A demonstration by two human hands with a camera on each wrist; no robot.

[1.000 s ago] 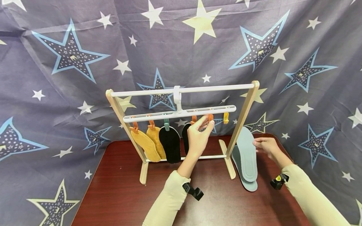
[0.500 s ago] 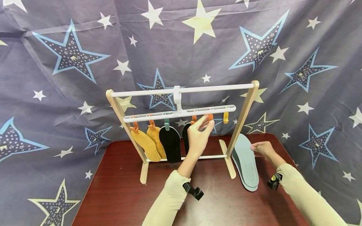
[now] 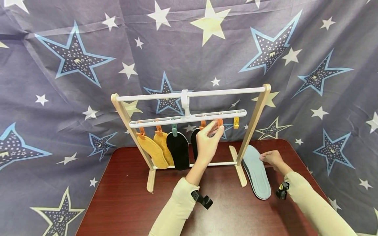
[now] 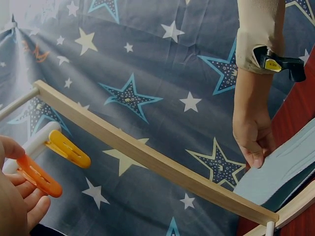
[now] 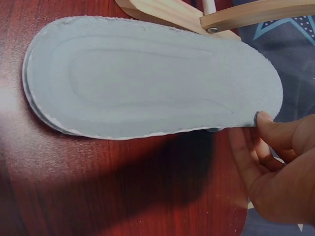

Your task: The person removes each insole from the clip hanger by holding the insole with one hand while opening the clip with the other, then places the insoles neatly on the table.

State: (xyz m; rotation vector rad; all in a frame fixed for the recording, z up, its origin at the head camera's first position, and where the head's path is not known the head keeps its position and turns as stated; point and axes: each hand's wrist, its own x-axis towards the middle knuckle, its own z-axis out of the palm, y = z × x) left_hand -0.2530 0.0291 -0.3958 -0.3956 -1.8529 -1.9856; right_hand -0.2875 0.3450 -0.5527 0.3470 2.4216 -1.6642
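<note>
With the left hand [image 3: 206, 144] pinching the orange clip [image 4: 39, 177] on the hanger bar [image 3: 189, 118], the right hand's [image 3: 272, 158] fingers grip a blue insole [image 3: 256, 170] on the table [image 3: 124, 203] right of the rack [image 3: 254, 127]; I judge lifting it to that clip comes next.

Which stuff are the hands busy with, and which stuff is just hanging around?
In use:
- left hand pinching an orange clip
- right hand at the blue insoles
- white hanger bar

Just there:
- yellow insoles
- black insoles
- yellow clip
- star cloth
</note>
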